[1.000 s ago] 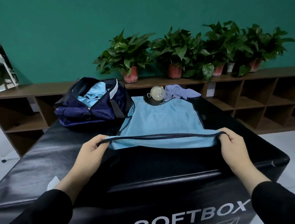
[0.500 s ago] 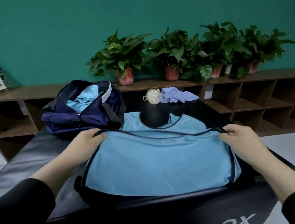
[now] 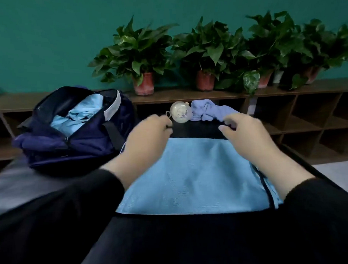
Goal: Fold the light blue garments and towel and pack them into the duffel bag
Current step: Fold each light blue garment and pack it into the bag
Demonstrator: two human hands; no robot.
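A light blue garment [image 3: 193, 175] with dark trim lies folded in half on the black padded table [image 3: 32, 184]. My left hand [image 3: 145, 139] and my right hand [image 3: 247, 138] are at its far corners, fingers curled on the hem; motion blur hides the exact grip. The navy duffel bag [image 3: 85, 141] stands open at the left, with light blue cloth [image 3: 80, 114] inside. A crumpled lavender-blue towel [image 3: 208, 112] lies at the table's far edge, beyond my hands.
A round clear container [image 3: 180, 112] sits beside the towel. Behind the table runs a wooden shelf [image 3: 167, 97] with open cubbies and several potted plants [image 3: 140, 59] against a green wall. Floor shows at the right.
Both hands carried the garment's near hem up and away over the rest, folding it in half. My view tilted down and closer to the table.
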